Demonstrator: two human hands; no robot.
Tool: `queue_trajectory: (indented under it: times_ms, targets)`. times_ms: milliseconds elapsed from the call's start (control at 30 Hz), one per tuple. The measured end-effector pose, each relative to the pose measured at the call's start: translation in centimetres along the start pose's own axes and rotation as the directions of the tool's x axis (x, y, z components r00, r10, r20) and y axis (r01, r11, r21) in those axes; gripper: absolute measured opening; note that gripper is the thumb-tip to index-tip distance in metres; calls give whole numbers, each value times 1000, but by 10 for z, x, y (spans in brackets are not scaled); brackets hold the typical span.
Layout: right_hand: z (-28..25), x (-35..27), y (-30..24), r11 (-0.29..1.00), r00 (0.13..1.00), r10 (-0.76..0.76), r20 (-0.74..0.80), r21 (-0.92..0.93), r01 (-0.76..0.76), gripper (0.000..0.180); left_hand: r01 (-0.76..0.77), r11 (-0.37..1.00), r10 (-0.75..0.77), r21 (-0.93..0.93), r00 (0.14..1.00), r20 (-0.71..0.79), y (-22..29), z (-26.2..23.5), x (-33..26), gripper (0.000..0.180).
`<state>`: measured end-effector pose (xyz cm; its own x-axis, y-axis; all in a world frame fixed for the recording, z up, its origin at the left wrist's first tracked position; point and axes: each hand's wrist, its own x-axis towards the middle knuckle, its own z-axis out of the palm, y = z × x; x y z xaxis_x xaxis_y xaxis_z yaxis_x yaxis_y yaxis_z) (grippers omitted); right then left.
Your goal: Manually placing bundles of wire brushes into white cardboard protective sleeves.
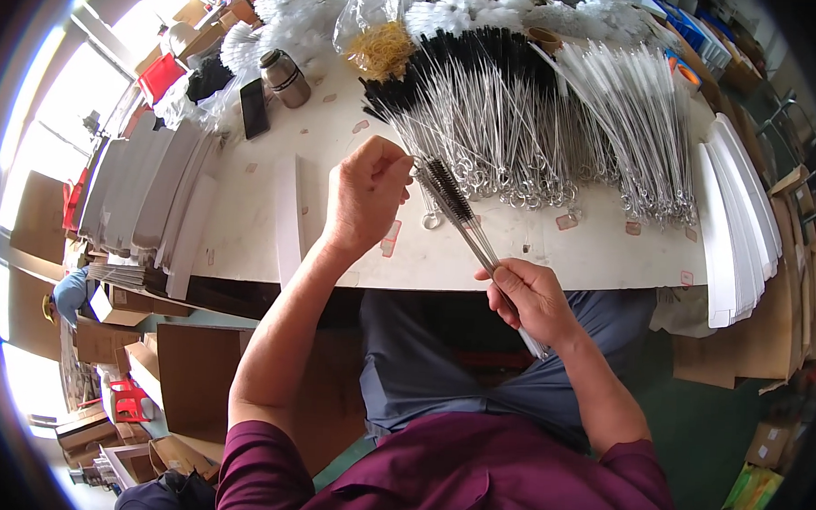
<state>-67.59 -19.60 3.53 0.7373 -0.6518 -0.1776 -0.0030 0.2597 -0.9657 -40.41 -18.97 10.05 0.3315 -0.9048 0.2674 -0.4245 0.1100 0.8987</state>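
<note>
A slim bundle of thin wire-handled brushes (pixel 448 195) with dark bristles slants across the space before my chest. My right hand (pixel 534 300) is closed around its wire handles, and the wire ends poke out below the fist. At the bundle's upper tip my left hand (pixel 367 195) has thumb and fingers pinched together; whatever lies between them is too small to make out. Just beyond the hands, a wide pile of black-bristled brushes (pixel 485 114) lies with its ring ends toward me. White-bristled brushes (pixel 628 128) are heaped to its right.
Flat white cartons (pixel 150 187) stack at the table's left, more (pixel 737 222) at its right. A single white strip (pixel 288 215) lies left of my hand. Farther back are a phone (pixel 253 108), a metal flask (pixel 286 78), yellow rubber bands (pixel 379 49) and plastic-bagged white brushes (pixel 466 12).
</note>
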Motion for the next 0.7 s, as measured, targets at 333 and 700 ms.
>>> queue_trajectory:
  times_ms: [333,700]
  targets:
    - [13,-8,15,974,990,-108,-90,-209,87,27,-530,711,550,463,829,104,-19,1,-38,19]
    - [-5,-17,30,978,992,34,-121,-198,-58,32,170,396,145,902,959,-244,-64,-91,-68,61]
